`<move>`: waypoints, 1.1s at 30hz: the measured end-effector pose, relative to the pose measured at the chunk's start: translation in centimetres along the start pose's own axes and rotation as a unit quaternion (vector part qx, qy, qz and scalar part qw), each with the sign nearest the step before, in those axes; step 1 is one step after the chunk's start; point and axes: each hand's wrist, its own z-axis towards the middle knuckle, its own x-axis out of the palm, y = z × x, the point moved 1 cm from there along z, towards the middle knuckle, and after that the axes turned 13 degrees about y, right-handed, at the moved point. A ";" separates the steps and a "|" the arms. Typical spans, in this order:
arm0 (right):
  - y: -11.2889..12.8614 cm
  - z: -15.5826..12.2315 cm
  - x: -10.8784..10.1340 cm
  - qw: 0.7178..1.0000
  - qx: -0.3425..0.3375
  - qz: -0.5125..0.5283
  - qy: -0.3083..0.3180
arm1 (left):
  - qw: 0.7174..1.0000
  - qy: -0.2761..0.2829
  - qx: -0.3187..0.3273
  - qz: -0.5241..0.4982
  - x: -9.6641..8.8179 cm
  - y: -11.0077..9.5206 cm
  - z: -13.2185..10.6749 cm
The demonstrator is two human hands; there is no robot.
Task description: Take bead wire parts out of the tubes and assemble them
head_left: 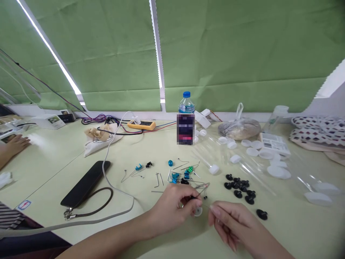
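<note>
My left hand [175, 201] is closed in a pinch around a small part. Most of that part is behind the fingers; a pale round disc [198, 211] shows below the fingertips. Thumb and index finger of my right hand [231, 223] press together just to the right, apart from the left hand. What they pinch, perhaps a thin strand, is too fine to make out. Beyond the left hand lie small blue metal parts [175, 177], a green part [190, 169] and thin bent wires. Several black knob-like pieces [237, 182] are scattered past my right hand.
A black phone-like slab [86, 184] with a strap and a white cable [118, 189] lie on the left. Behind stand a water bottle [185, 104] and a yellow multimeter [145, 125]. Clear tubes with white caps [279, 171] cover the right. At far left rests another person's hand [18, 144].
</note>
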 end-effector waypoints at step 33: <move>-2.1 0.2 -3.7 0.937 -0.080 0.010 -0.339 | 0.972 0.015 0.020 0.233 -1.0 0.6 0.3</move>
